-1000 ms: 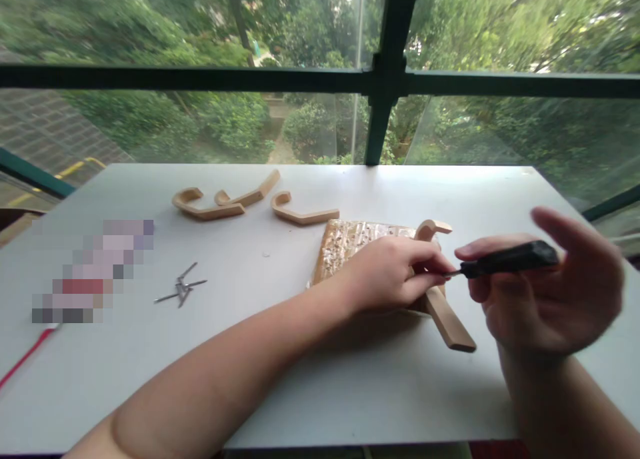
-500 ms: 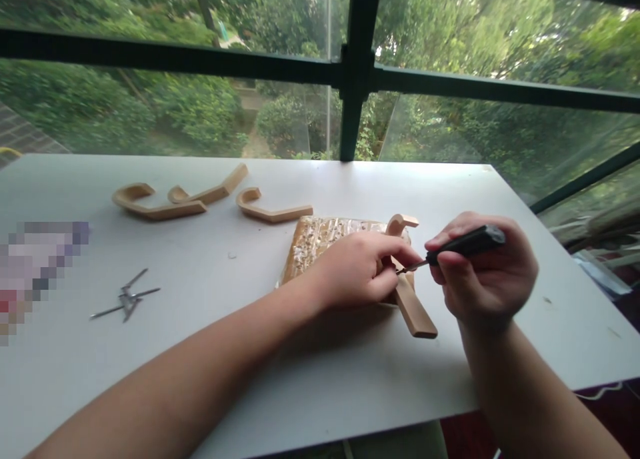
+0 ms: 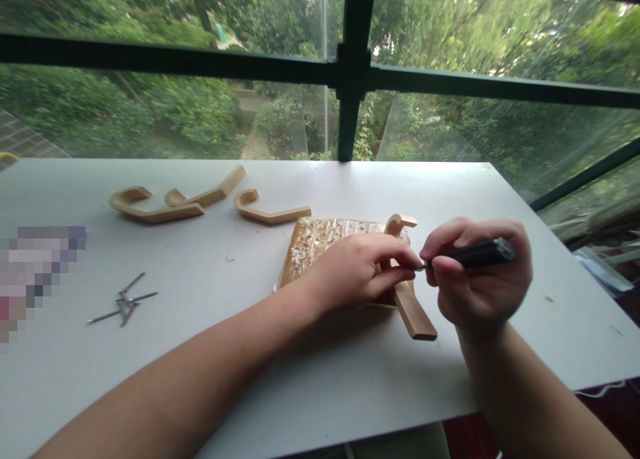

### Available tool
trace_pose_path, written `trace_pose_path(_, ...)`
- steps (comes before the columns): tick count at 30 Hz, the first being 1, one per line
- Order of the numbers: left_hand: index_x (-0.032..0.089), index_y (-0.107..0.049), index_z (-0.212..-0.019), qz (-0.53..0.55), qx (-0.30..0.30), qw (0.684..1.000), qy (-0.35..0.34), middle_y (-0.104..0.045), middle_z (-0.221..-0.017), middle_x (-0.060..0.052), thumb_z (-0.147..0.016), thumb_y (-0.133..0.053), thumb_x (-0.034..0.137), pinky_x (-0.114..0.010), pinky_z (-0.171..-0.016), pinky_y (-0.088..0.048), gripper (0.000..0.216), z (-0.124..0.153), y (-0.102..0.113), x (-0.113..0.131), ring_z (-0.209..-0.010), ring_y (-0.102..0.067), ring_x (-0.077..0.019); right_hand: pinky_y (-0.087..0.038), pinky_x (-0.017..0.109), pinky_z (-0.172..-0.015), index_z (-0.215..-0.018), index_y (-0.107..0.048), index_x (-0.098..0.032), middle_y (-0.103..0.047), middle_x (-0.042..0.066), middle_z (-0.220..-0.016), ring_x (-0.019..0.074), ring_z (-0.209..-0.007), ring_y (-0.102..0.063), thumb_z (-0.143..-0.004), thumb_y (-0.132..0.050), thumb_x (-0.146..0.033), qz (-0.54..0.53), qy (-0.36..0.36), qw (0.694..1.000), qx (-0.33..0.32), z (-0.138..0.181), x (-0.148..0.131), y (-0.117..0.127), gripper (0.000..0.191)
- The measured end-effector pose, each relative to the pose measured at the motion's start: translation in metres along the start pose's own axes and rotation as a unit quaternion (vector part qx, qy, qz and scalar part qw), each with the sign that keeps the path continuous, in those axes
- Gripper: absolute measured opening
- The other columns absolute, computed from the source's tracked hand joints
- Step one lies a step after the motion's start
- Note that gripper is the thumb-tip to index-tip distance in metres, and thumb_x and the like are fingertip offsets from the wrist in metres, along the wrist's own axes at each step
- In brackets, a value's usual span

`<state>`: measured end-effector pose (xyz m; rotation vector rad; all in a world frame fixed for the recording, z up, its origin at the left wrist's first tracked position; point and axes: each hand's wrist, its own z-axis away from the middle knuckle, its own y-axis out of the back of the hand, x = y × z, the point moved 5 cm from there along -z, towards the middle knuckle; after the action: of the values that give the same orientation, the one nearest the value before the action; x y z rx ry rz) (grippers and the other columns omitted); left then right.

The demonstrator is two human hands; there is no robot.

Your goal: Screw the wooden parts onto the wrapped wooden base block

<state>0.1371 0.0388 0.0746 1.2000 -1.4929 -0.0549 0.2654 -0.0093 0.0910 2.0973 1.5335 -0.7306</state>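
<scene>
My right hand (image 3: 483,272) is closed around the black handle of a screwdriver (image 3: 480,251), its thin shaft aimed left. My left hand (image 3: 367,262) pinches thumb and forefinger together at the tip of that shaft; whether a screw sits between them is hidden. Beneath the left hand, a curved wooden hook (image 3: 415,316) lies across a block wrapped in clear plastic and brown tape (image 3: 313,242). The hook's curled end points away, its flat end towards me, and its middle is covered by my fingers.
More wooden hooks (image 3: 275,215) lie at the back left of the white table (image 3: 280,392). Several long screws (image 3: 125,302) are piled on the left, near a blurred-out flat item (image 3: 40,266). Behind the table stands a window with a dark frame (image 3: 351,72).
The screwdriver has drawn back to the right, away from the hook. My left thumb and forefinger have stretched out after it and now pinch at its tip. The hook stays on the block.
</scene>
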Motion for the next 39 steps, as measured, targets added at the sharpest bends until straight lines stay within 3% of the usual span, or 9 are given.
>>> trace_pose_path(4,0.021,-0.069,-0.097,0.004,0.004,1.0,0.006,-0.07,-0.091,-0.002,-0.088,-0.055,0.027,-0.024,-0.076,-0.045,0.017,0.0,-0.001,0.0,-0.081,-0.061,-0.0134,-0.047,0.027,-0.047,-0.1,-0.047,-0.025,-0.061,0.0,-0.074,0.0136,-0.056,-0.057,-0.076,-0.071,-0.031,0.001,0.008,1.0,-0.008,0.0,0.002,0.003,0.034)
trace_pose_path(9,0.021,-0.07,-0.097,0.018,0.006,0.999,0.042,-0.07,-0.089,-0.003,-0.088,-0.054,0.032,-0.023,-0.07,-0.044,0.021,0.002,0.0,0.0,-0.076,-0.06,-0.0133,-0.052,0.03,-0.049,-0.121,-0.046,-0.027,-0.062,0.007,-0.095,0.0193,-0.074,-0.064,-0.082,-0.063,-0.038,0.013,0.02,0.999,-0.026,-0.006,-0.007,0.012,0.044)
trace_pose_path(12,0.02,-0.07,-0.098,0.033,0.003,0.997,0.065,-0.071,-0.09,-0.003,-0.088,-0.054,0.035,-0.024,-0.07,-0.044,0.024,0.003,-0.001,0.001,-0.077,-0.061,-0.014,-0.055,0.031,-0.054,-0.119,-0.052,-0.025,-0.062,0.009,-0.102,0.0198,-0.08,-0.064,-0.083,-0.061,-0.032,0.048,0.018,0.995,-0.083,-0.014,-0.021,0.013,0.038)
trace_pose_path(17,0.018,-0.07,-0.096,0.081,-0.008,0.994,0.077,-0.071,-0.093,-0.004,-0.087,-0.053,0.038,-0.024,-0.073,-0.046,0.028,0.006,-0.005,0.005,-0.081,-0.062,-0.0149,-0.053,0.028,-0.058,-0.114,-0.056,-0.022,-0.065,0.007,-0.099,0.0147,-0.071,-0.062,-0.081,-0.059,-0.021,0.113,-0.016,0.973,-0.199,-0.029,-0.044,0.021,0.033)
trace_pose_path(24,0.018,-0.07,-0.098,0.115,-0.014,0.989,0.088,-0.071,-0.099,-0.004,-0.086,-0.056,0.035,-0.024,-0.076,-0.047,0.025,0.027,-0.01,0.023,-0.086,-0.064,-0.0154,-0.047,0.026,-0.057,-0.109,-0.058,-0.022,-0.065,0.004,-0.088,0.013,-0.064,-0.058,-0.079,-0.061,-0.02,0.21,-0.052,0.921,-0.323,-0.032,-0.077,0.029,0.03)
trace_pose_path(30,0.017,-0.07,-0.1,0.102,0.001,0.991,0.092,-0.071,-0.099,-0.006,-0.087,-0.055,0.036,-0.026,-0.079,-0.048,0.028,0.059,-0.016,0.045,-0.088,-0.065,-0.0171,-0.04,0.025,-0.058,-0.107,-0.058,-0.022,-0.062,0.001,-0.073,0.0125,-0.06,-0.055,-0.083,-0.053,-0.021,0.291,-0.056,0.872,-0.389,-0.021,-0.109,0.024,0.025)
trace_pose_path(34,0.016,-0.071,-0.099,0.104,0.003,0.991,0.078,-0.071,-0.102,-0.007,-0.087,-0.054,0.036,-0.026,-0.085,-0.048,0.029,0.078,-0.022,0.061,-0.093,-0.065,-0.0177,-0.034,0.024,-0.056,-0.102,-0.058,-0.023,-0.058,-0.002,-0.065,0.011,-0.055,-0.048,-0.083,-0.053,-0.027,0.367,-0.037,0.827,-0.424,-0.014,-0.131,0.018,0.02)
trace_pose_path(39,0.016,-0.071,-0.1,0.09,0.018,0.994,0.062,-0.071,-0.101,-0.007,-0.088,-0.053,0.036,-0.027,-0.086,-0.049,0.029,0.098,-0.031,0.077,-0.092,-0.065,-0.017,-0.029,0.025,-0.057,-0.097,-0.059,-0.023,-0.062,0.001,-0.074,0.0123,-0.061,-0.046,-0.083,-0.052,-0.031,0.446,0.026,0.768,-0.459,-0.007,-0.16,0.007,0.017)
